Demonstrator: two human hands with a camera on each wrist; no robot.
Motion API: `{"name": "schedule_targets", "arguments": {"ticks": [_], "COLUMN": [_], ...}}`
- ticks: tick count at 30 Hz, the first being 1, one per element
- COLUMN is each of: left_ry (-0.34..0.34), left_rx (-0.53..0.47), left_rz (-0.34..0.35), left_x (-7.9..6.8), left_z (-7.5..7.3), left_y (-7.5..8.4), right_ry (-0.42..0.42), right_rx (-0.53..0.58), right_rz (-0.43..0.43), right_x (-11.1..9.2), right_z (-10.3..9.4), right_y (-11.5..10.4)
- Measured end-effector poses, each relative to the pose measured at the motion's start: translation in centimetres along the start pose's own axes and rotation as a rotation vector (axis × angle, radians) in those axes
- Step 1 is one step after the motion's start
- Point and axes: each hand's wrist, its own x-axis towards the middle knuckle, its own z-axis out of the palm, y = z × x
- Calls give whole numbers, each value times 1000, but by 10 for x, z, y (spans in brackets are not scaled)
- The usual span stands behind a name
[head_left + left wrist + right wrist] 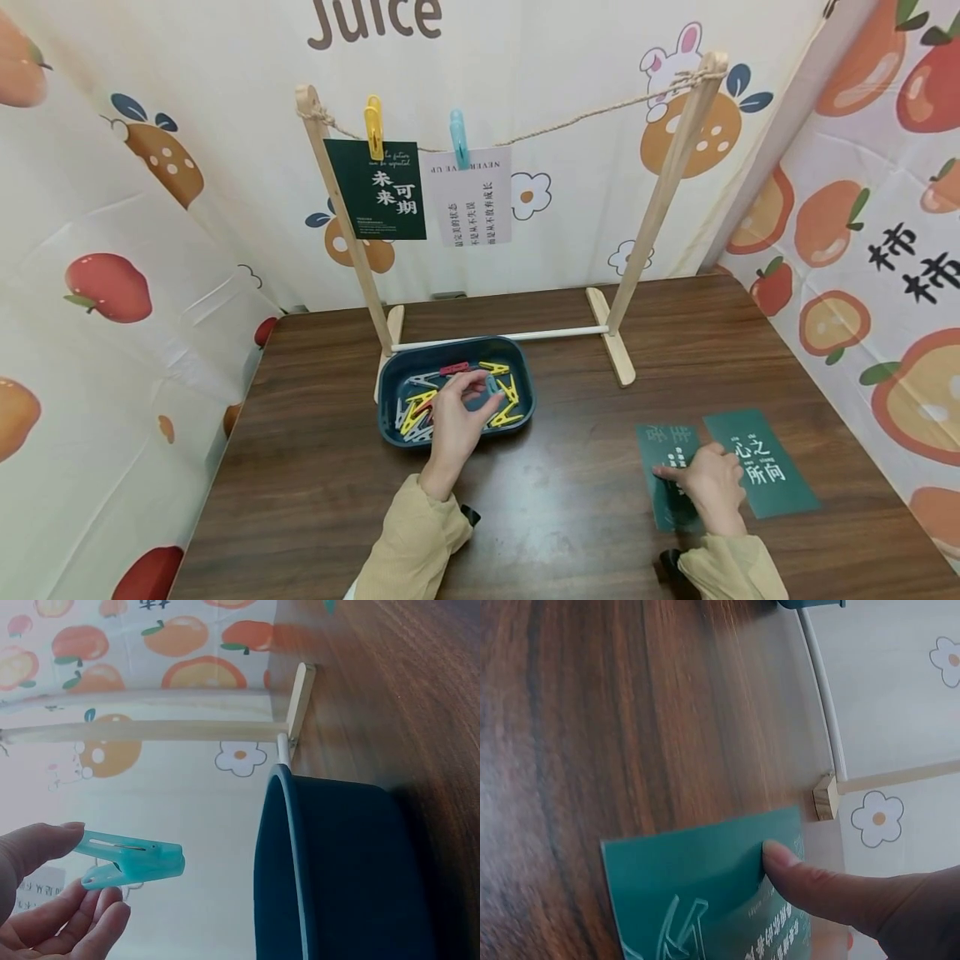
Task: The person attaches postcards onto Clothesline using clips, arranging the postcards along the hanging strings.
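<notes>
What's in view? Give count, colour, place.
Table: one, brown, foreground
Rack: one, pale wood, tabletop
Twine: one, tan, across rack
Hanging cards: two, dark green and white, on twine
Clipped pegs: two, yellow and blue, on twine
Tray: one, dark blue, before rack
Loose pegs: several, mixed colours, in tray
Held peg: one, light blue, over tray
Table cards: two, green, table's right
Printed walls: three, whitish, left, back, right
Sleeves: two, tan, forearms
Left hand: one, pinching held peg
Right hand: one, touching left table card

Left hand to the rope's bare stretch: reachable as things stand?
Probably yes: the left hand is above the tray, pinching a blue clip, and nothing visible blocks the way up to the rope.
</notes>
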Motion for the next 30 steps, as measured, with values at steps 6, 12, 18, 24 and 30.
{"name": "schedule_targets", "arguments": {"ticks": [6,12,18,24,30], "left_ry": [-7,-36,-45,-55,-60], "left_rx": [5,-17,-17,-23,-35], "left_rz": [-2,-18,-20,14,73], "left_x": [1,0,1,4,11], "left_z": [0,1,2,0,-3], "left_y": [4,6,7,10,14], "right_ry": [-26,-82,-115,-139,-179], "right_rx": [6,-2,-3,4,58], "right_rz": [8,13,-18,-136,-176], "right_x": [4,9,13,18,23], "right_z": [-4,-7,-10,-14,-21], "right_y": [1,1,3,7,9]}}
